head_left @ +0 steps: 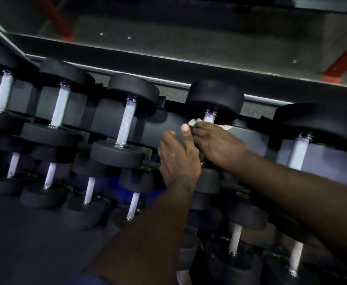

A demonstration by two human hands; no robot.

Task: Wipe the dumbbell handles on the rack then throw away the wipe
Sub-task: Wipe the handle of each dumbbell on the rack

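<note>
Black dumbbells with knurled silver handles lie in rows on a tiered rack (168, 128). My right hand (215, 145) grips a white wipe (195, 121) wrapped round the handle (209, 118) of the fourth dumbbell (214, 97) on the top row. Most of that handle is hidden under my fingers. My left hand (177, 155) is beside it, fingers fairly straight, thumb up against the right hand; it holds nothing that I can see. The neighbouring handle (126, 124) to the left is bare.
Lower tiers hold more dumbbells (49, 175) below and left of my arms. Another dumbbell handle (298, 153) stands to the right. A mirror with a grey frame (168, 56) runs behind the rack, reflecting red posts (341, 62).
</note>
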